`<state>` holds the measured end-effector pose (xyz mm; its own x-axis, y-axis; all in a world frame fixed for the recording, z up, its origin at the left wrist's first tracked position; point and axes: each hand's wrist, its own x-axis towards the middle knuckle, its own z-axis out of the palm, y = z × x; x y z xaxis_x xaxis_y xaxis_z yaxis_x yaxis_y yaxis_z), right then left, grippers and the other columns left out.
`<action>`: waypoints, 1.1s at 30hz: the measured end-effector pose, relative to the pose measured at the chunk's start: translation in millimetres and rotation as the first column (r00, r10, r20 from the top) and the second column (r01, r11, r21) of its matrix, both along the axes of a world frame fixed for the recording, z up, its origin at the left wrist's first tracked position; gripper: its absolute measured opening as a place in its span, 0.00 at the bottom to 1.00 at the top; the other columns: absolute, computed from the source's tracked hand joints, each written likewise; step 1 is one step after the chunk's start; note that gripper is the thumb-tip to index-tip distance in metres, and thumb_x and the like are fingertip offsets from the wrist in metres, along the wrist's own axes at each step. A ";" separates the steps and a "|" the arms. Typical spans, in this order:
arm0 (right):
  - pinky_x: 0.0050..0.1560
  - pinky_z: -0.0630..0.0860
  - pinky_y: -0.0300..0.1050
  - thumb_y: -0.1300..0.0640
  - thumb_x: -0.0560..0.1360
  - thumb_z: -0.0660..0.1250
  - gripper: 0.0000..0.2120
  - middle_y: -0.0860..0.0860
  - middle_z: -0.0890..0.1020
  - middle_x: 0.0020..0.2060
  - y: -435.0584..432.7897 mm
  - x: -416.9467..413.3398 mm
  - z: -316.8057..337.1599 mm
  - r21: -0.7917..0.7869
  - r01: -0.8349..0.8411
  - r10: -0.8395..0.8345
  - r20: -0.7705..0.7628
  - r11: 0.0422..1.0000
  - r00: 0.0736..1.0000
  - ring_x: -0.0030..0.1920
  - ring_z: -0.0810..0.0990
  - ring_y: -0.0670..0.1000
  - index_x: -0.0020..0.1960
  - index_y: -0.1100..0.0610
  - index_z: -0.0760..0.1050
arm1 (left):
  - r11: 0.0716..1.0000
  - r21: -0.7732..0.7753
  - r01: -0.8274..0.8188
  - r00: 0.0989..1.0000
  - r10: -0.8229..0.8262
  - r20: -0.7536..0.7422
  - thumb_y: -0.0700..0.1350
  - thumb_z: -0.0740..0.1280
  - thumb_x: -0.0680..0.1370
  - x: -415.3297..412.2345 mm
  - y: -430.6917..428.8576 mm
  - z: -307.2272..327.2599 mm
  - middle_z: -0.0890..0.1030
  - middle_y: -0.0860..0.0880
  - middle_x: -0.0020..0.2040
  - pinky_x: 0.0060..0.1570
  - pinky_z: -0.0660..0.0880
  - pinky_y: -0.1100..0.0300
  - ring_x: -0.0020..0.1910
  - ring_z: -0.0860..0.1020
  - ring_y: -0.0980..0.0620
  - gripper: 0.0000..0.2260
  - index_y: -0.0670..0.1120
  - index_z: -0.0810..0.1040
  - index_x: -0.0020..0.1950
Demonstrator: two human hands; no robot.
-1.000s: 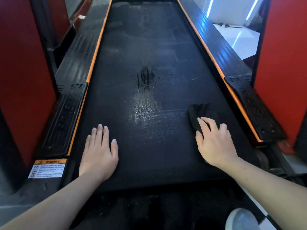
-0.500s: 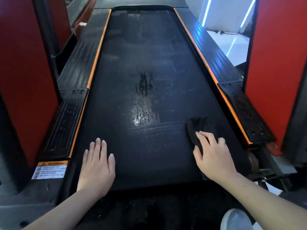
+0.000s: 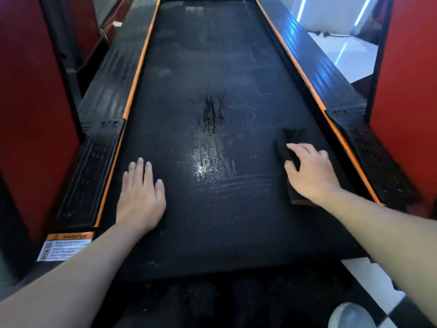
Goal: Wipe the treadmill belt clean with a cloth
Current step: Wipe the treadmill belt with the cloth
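Observation:
The black treadmill belt (image 3: 212,55) runs away from me up the middle of the view, with a wet shiny patch (image 3: 212,159) at its centre. A dark cloth (image 3: 286,143) lies on the belt's right side, close to the orange edge strip. My right hand (image 3: 309,171) presses down on the cloth, its fingers curled over the near part, so most of the cloth sits under the palm. My left hand (image 3: 139,197) rests flat on the belt's left side, fingers spread, holding nothing.
Black side rails with orange strips (image 3: 132,86) flank the belt, each with a ribbed foot pad (image 3: 87,176). Red upright panels (image 3: 30,110) stand on both sides. A warning label (image 3: 63,247) sits at the near left corner. A white shoe (image 3: 350,316) shows bottom right.
My right hand has slid the cloth forward along the belt's right side. The left hand stays flat on the belt, and the view has shifted a little forward.

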<state>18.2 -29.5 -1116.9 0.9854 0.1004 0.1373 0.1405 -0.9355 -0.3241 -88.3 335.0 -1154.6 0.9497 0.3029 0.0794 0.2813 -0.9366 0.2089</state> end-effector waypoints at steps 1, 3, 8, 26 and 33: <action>0.65 0.68 0.54 0.46 0.81 0.58 0.24 0.46 0.68 0.72 -0.4 1.5 -2.4 -0.049 0.008 -0.011 -0.055 0.999 0.998 0.60 0.68 0.60 0.75 0.47 0.65 | 1.000 -0.006 -0.013 1.000 0.013 -0.028 0.50 0.49 0.84 -0.6 0.2 -3.1 0.50 0.40 0.81 0.78 0.45 0.48 0.80 0.47 0.44 0.27 0.38 0.52 0.79; 0.63 0.69 0.53 0.43 0.81 0.54 0.25 0.45 0.64 0.74 -0.8 -3.6 -9.5 -0.159 0.013 -0.023 -0.062 0.987 0.998 0.60 0.68 0.58 0.77 0.46 0.61 | 1.000 0.001 -0.014 0.998 0.014 -0.058 0.52 0.47 0.84 -4.5 0.4 -8.4 0.48 0.41 0.81 0.78 0.44 0.50 0.80 0.46 0.45 0.28 0.38 0.49 0.80; 0.60 0.71 0.52 0.43 0.81 0.52 0.26 0.45 0.63 0.74 -2.0 -14.8 -17.2 -0.211 0.030 -0.028 0.011 0.977 1.000 0.57 0.68 0.57 0.78 0.46 0.59 | 1.000 0.015 -0.013 0.998 0.014 -0.065 0.52 0.45 0.84 -8.8 -2.3 -8.0 0.47 0.41 0.81 0.78 0.42 0.52 0.80 0.45 0.46 0.28 0.38 0.48 0.80; 0.49 0.76 0.52 0.47 0.79 0.59 0.25 0.49 0.71 0.70 -17.9 -78.3 -17.6 -0.241 0.007 0.008 0.061 0.970 0.998 0.48 0.69 0.56 0.74 0.52 0.67 | 0.998 0.059 0.002 0.998 0.002 -0.058 0.53 0.39 0.82 -61.0 -16.7 -12.6 0.46 0.42 0.81 0.78 0.42 0.53 0.80 0.43 0.48 0.30 0.37 0.47 0.79; 0.43 0.76 0.52 0.49 0.78 0.62 0.23 0.50 0.75 0.66 -27.9 -108.6 -19.9 -0.212 -0.007 0.030 0.104 0.977 0.994 0.44 0.68 0.55 0.72 0.54 0.72 | 0.995 0.096 0.028 0.999 -0.025 -0.030 0.55 0.40 0.81 -93.6 -22.9 -18.2 0.53 0.39 0.80 0.78 0.48 0.50 0.80 0.50 0.45 0.32 0.34 0.54 0.78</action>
<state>-90.5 -57.4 -1136.8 0.9641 0.1563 0.2148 0.1813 -0.9781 -0.1022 -182.0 312.1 -1172.8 0.9595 0.2701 0.0797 0.2609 -0.9592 0.1092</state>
